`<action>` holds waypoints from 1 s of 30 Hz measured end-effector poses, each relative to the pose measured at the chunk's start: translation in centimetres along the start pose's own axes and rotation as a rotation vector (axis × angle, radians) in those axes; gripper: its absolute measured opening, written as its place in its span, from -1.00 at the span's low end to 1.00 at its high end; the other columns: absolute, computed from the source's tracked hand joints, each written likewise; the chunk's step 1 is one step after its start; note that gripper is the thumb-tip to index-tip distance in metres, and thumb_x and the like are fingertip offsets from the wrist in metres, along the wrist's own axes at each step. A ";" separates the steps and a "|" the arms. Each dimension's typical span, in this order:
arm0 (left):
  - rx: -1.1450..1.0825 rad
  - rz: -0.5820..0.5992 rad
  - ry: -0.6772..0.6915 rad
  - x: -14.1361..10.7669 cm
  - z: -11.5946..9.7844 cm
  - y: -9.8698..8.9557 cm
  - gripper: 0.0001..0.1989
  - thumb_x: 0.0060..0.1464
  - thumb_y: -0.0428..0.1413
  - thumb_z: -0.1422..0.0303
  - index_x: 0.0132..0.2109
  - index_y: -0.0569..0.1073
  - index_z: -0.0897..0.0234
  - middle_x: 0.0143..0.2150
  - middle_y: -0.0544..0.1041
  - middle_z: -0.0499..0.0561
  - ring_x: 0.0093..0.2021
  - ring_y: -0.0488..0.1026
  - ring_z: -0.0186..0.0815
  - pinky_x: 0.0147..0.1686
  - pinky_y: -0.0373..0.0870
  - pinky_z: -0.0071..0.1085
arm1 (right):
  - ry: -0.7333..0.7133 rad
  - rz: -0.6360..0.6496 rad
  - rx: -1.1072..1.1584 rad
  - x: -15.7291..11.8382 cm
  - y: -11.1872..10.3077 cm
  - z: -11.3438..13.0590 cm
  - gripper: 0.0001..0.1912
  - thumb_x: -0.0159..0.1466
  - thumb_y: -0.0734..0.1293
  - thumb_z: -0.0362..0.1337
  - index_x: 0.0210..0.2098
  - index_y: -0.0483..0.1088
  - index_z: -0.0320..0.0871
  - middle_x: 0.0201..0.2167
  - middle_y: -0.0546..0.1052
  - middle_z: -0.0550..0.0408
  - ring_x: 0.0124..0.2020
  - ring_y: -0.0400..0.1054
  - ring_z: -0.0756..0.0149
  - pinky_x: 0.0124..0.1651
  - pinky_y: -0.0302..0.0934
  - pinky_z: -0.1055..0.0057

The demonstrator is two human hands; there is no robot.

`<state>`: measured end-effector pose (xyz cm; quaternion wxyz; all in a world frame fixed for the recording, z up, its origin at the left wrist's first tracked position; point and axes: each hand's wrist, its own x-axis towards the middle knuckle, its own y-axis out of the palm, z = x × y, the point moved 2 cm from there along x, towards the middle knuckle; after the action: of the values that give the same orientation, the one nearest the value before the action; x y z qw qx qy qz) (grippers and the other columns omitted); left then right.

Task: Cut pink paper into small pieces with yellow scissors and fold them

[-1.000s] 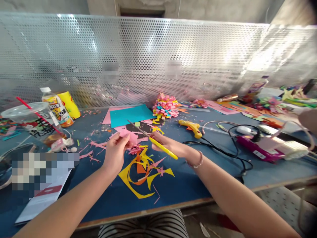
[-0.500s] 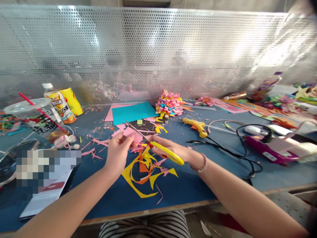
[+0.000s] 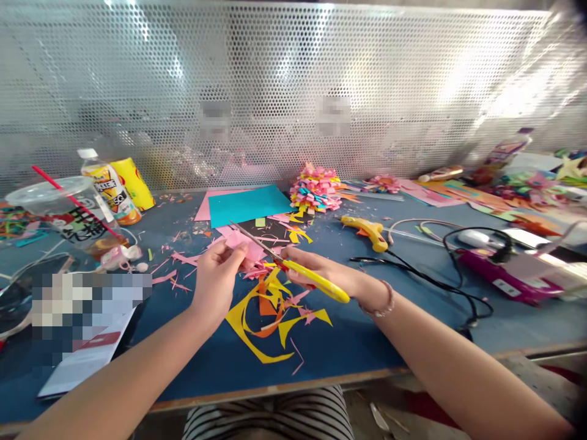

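My left hand point(image 3: 217, 272) pinches a piece of pink paper point(image 3: 243, 244) between thumb and fingers. Yellow-handled scissors point(image 3: 316, 281) are gripped in my right hand point(image 3: 316, 267), their blades lying across the pink paper and pointing up and to the left. Part of the paper is hidden behind the blades and my left thumb. Below both hands lie yellow paper offcuts point(image 3: 261, 354), orange strips and pink scraps point(image 3: 308, 316). Just beyond the hands is a blue-green paper sheet point(image 3: 247, 205), partly on top of a pink sheet.
A fluffy paper-strip ball point(image 3: 315, 188) stands at the back. To the right are a yellow glue gun point(image 3: 367, 231), black cables point(image 3: 422, 278) and a purple box point(image 3: 509, 275). A plastic cup point(image 3: 64, 214), a drink bottle point(image 3: 112, 189) and a booklet point(image 3: 87, 360) occupy the left.
The view has shifted slightly. The pink paper now shows a more jagged outline around the scissor blades. Both hands keep their hold, and the scissors stay at the paper.
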<state>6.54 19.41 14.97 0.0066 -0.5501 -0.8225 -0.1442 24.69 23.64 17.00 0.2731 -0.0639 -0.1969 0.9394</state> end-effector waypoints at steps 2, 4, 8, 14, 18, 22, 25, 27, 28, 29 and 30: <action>0.006 -0.005 -0.003 0.0 0.0 0.0 -0.83 -0.15 0.19 0.31 -0.46 0.40 0.33 -0.60 0.40 -0.09 -0.58 0.32 -0.47 -0.51 0.26 -0.51 | -0.002 0.000 -0.005 0.0 0.0 0.1 -0.70 0.24 0.19 -0.06 -0.23 0.19 -0.19 -0.48 0.19 0.21 -0.52 0.05 0.54 -0.47 0.04 0.55; -0.002 -0.009 -0.008 0.0 -0.1 0.0 -0.83 -0.15 0.19 0.31 -0.46 0.40 0.33 -0.61 0.39 -0.10 -0.59 0.31 -0.48 -0.52 0.25 -0.51 | -0.008 -0.009 -0.018 0.0 0.1 0.1 -0.70 0.24 0.18 -0.04 -0.29 0.18 -0.18 -0.49 0.20 0.22 -0.53 0.05 0.55 -0.49 0.03 0.55; -0.042 0.001 -0.013 0.0 -0.3 0.1 -0.83 -0.15 0.19 0.33 -0.48 0.38 0.33 -0.63 0.36 -0.12 -0.60 0.29 -0.50 -0.54 0.22 -0.53 | -0.021 -0.046 -0.067 0.3 0.0 0.0 -0.68 0.22 0.20 -0.01 -0.32 0.17 -0.18 -0.57 0.19 0.25 -0.59 0.00 0.55 -0.57 -0.07 0.54; -0.077 -0.002 -0.034 0.1 -0.5 0.2 -0.82 -0.18 0.21 0.35 -0.51 0.36 0.33 -0.64 0.35 -0.13 -0.61 0.29 -0.52 -0.53 0.24 -0.55 | -0.060 -0.129 -0.194 0.4 0.3 0.0 -0.68 0.23 0.17 -0.02 -0.38 0.18 -0.18 -0.61 0.15 0.26 -0.63 -0.05 0.56 -0.62 -0.15 0.53; -0.103 0.004 -0.047 0.1 -0.5 0.1 -0.81 -0.19 0.22 0.35 -0.52 0.35 0.33 -0.64 0.34 -0.14 -0.60 0.29 -0.52 -0.53 0.25 -0.56 | -0.085 -0.196 -0.279 0.6 0.7 0.0 -0.69 0.24 0.15 -0.04 -0.40 0.18 -0.17 -0.61 0.17 0.25 -0.64 -0.04 0.56 -0.62 -0.15 0.53; -0.104 0.025 -0.061 0.1 -0.3 0.1 -0.81 -0.18 0.22 0.33 -0.48 0.37 0.34 -0.61 0.36 -0.12 -0.58 0.31 -0.52 -0.52 0.26 -0.57 | -0.043 -0.244 -0.370 1.0 0.3 -0.9 -0.69 0.26 0.12 -0.03 -0.37 0.18 -0.17 -0.63 0.19 0.25 -0.63 0.02 0.53 -0.59 -0.07 0.53; -0.125 0.049 -0.085 0.1 0.0 0.1 -0.82 -0.16 0.21 0.33 -0.43 0.40 0.32 -0.56 0.38 -0.11 -0.54 0.34 -0.50 -0.48 0.29 -0.55 | 0.092 -0.376 -0.606 1.1 -0.8 -2.7 -0.68 0.24 0.15 -0.03 -0.30 0.21 -0.19 -0.54 0.31 0.13 -0.54 0.16 0.42 -0.49 0.08 0.46; -0.141 0.085 -0.114 0.1 0.3 0.2 -0.83 -0.14 0.20 0.32 -0.43 0.39 0.31 -0.54 0.39 -0.10 -0.51 0.36 -0.48 -0.44 0.31 -0.53 | 0.151 -0.492 -0.833 1.0 -1.4 -3.6 -0.72 0.20 0.20 -0.11 -0.26 0.25 -0.23 -0.37 0.39 -0.05 -0.37 0.26 0.26 -0.33 0.17 0.34; -0.142 0.110 -0.126 0.1 0.4 0.3 -0.84 -0.13 0.18 0.32 -0.43 0.39 0.31 -0.53 0.39 -0.10 -0.49 0.37 -0.47 -0.42 0.32 -0.51 | 0.142 -0.550 -0.919 0.9 -1.6 -3.8 -0.75 0.19 0.22 -0.17 -0.25 0.27 -0.24 -0.24 0.38 -0.14 -0.24 0.27 0.17 -0.23 0.19 0.27; -0.131 0.139 -0.133 0.2 0.6 0.3 -0.85 -0.11 0.17 0.32 -0.44 0.38 0.31 -0.53 0.39 -0.10 -0.48 0.36 -0.46 -0.40 0.32 -0.50 | 0.102 -0.601 -0.963 0.8 -1.7 -3.7 -0.77 0.18 0.22 -0.23 -0.23 0.29 -0.25 -0.14 0.34 -0.20 -0.13 0.24 0.09 -0.15 0.18 0.21; -0.103 0.168 -0.135 0.2 0.8 0.4 -0.85 -0.09 0.15 0.31 -0.45 0.37 0.31 -0.54 0.38 -0.10 -0.48 0.36 -0.46 -0.39 0.32 -0.50 | 0.041 -0.629 -0.949 0.9 -1.7 -3.3 -0.78 0.18 0.20 -0.27 -0.22 0.31 -0.25 -0.07 0.31 -0.21 -0.05 0.21 0.07 -0.09 0.16 0.18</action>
<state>6.96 19.90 14.32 -0.0649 -0.6250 -0.7637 -0.1479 25.54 26.50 14.61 0.4847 -0.1364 -0.6017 0.6201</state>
